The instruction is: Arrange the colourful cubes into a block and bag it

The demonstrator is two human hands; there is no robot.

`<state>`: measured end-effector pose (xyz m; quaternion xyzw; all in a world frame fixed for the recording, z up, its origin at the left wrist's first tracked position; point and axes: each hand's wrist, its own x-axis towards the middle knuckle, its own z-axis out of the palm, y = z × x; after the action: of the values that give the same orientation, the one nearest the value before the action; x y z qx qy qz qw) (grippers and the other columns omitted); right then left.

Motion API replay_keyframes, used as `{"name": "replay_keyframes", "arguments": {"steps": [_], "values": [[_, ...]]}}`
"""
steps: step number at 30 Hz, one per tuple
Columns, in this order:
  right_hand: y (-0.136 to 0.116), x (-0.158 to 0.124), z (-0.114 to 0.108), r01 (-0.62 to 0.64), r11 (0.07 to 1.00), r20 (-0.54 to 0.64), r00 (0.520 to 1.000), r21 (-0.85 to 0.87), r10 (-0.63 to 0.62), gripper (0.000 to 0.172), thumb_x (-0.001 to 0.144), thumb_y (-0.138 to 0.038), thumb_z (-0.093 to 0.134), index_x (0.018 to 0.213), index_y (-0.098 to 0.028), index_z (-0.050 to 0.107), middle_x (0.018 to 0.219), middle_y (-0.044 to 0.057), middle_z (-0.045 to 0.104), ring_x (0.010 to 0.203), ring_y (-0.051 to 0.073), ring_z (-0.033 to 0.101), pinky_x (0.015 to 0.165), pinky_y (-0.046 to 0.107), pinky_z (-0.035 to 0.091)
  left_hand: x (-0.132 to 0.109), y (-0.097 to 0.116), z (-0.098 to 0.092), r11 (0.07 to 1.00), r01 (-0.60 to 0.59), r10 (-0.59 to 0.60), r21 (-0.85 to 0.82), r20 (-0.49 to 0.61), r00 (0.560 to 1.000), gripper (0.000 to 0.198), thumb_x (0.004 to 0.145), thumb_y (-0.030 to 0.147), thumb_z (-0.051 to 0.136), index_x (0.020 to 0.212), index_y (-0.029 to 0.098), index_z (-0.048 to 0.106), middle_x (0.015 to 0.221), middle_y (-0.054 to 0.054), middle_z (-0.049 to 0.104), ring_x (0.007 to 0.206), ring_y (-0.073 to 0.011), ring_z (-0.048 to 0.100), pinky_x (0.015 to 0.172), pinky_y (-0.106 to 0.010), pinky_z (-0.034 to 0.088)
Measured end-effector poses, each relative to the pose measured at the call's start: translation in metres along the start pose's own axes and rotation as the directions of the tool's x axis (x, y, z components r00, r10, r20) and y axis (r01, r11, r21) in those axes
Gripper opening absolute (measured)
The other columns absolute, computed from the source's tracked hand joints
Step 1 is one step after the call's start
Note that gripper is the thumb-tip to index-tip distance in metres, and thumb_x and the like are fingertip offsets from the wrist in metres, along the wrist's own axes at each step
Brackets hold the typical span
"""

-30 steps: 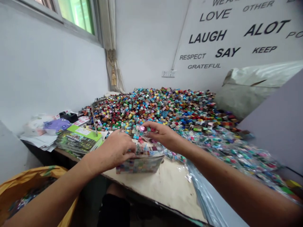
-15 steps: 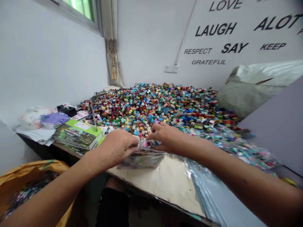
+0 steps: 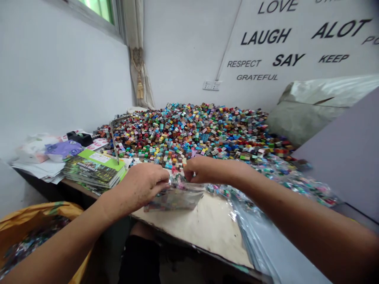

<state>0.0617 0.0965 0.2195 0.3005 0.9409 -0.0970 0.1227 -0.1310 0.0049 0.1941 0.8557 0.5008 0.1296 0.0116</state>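
Observation:
A clear plastic bag (image 3: 174, 199) with small colourful blocks in it rests at the front of the table, its mouth towards the block pile. My left hand (image 3: 148, 179) is closed on the bag's left upper edge, thumb and fingers pressed together. At the right side of the mouth is my right hand (image 3: 198, 169), its fingers curled down and closed. Whatever its fingertips hold is hidden. Shiny film and some blocks show between the two hands. Directly behind them spreads a large heap of small multicoloured blocks (image 3: 189, 130).
Booklets (image 3: 91, 169) are stacked at the left, near a black tape dispenser (image 3: 79, 138) and a purple packet (image 3: 63, 150). Flat clear bags (image 3: 257, 236) lie at the right front, filled bags (image 3: 299, 183) behind them. An orange sack (image 3: 68, 211) stands lower left.
My right hand's fingers have gone from spread over the bag's mouth to curled and closed there. My left hand keeps its hold on the bag. The view has shifted slightly.

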Motion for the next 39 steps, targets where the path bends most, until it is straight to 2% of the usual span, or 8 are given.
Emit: {"name": "replay_keyframes", "arguments": {"steps": [6,15,19,23,26,30,35,39], "values": [[-0.003,0.004,-0.005,0.041,0.979,-0.037,0.999,0.202,-0.034,0.008,0.074,-0.014,0.064,0.081,-0.017,0.062,0.074,-0.003,0.059,0.065,0.010,0.050,0.053,0.019,0.031,0.000,0.000,0.000,1.000,-0.016,0.016,0.007,0.000,1.000,0.018,0.088,0.025,0.050,0.076,0.018,0.061,0.076,-0.001,0.063,0.074,-0.0164,0.056,0.063,-0.024,0.034],[-0.001,0.021,0.010,-0.005,0.983,0.053,0.999,0.186,-0.005,0.012,0.075,-0.009,0.060,0.085,-0.016,0.063,0.078,-0.002,0.060,0.069,0.011,0.051,0.055,0.019,0.032,-0.004,0.003,0.000,0.997,-0.063,0.063,-0.043,0.005,0.998,0.022,0.089,0.023,0.047,0.076,0.017,0.063,0.077,-0.002,0.061,0.073,-0.0152,0.055,0.064,-0.024,0.038],[0.003,0.023,0.009,-0.012,0.981,0.054,0.999,0.196,0.001,0.014,0.078,-0.012,0.057,0.091,-0.016,0.061,0.081,0.000,0.060,0.070,0.012,0.051,0.054,0.019,0.033,-0.001,-0.006,-0.009,0.988,-0.083,0.062,-0.128,-0.157,0.986,0.015,0.087,0.025,0.052,0.090,0.019,0.065,0.099,-0.005,0.060,0.092,-0.0184,0.057,0.082,-0.029,0.043],[0.002,0.022,0.005,-0.041,0.973,0.041,0.999,0.226,0.032,0.018,0.081,-0.017,0.056,0.099,-0.017,0.059,0.087,0.001,0.061,0.073,0.013,0.052,0.054,0.019,0.033,-0.007,-0.026,-0.001,0.928,0.022,-0.167,-0.371,-0.363,0.917,0.088,0.063,0.041,0.078,0.138,0.027,0.035,0.138,-0.010,0.040,0.128,-0.0296,0.037,0.106,-0.043,0.031],[0.003,0.021,0.006,-0.032,0.969,0.013,0.999,0.245,0.030,0.019,0.081,-0.018,0.058,0.100,-0.018,0.060,0.087,0.001,0.060,0.073,0.013,0.053,0.054,0.018,0.033,-0.016,-0.040,0.034,0.716,0.155,-0.343,-0.681,-0.150,0.927,0.118,0.052,0.041,0.085,0.145,0.028,0.014,0.143,-0.013,0.037,0.130,-0.0320,0.037,0.107,-0.046,0.030],[0.006,0.026,0.010,0.004,0.959,0.015,1.000,0.284,-0.009,0.015,0.079,-0.017,0.060,0.093,-0.017,0.063,0.084,0.000,0.062,0.073,0.013,0.054,0.055,0.018,0.034,-0.019,-0.047,0.082,0.432,0.150,-0.381,-0.889,-0.029,0.924,0.096,0.056,0.038,0.083,0.137,0.024,0.033,0.135,-0.011,0.047,0.120,-0.0292,0.049,0.100,-0.039,0.040],[0.008,0.034,0.014,0.013,0.957,0.061,0.998,0.290,-0.032,0.011,0.076,-0.014,0.061,0.086,-0.016,0.065,0.081,0.000,0.064,0.071,0.012,0.054,0.056,0.018,0.035,-0.016,-0.049,0.094,0.487,0.158,-0.397,-0.859,-0.056,0.916,0.052,0.069,0.036,0.073,0.114,0.019,0.054,0.114,-0.007,0.061,0.110,-0.0265,0.055,0.096,-0.038,0.042],[0.009,0.039,0.014,0.015,0.952,0.080,0.996,0.305,-0.041,0.012,0.076,-0.012,0.061,0.086,-0.016,0.066,0.078,0.000,0.064,0.069,0.012,0.053,0.056,0.019,0.036,-0.019,-0.046,0.072,0.580,0.173,-0.362,-0.796,-0.062,0.930,0.061,0.072,0.035,0.071,0.125,0.021,0.044,0.121,-0.009,0.058,0.112,-0.0249,0.055,0.097,-0.040,0.042]]}}
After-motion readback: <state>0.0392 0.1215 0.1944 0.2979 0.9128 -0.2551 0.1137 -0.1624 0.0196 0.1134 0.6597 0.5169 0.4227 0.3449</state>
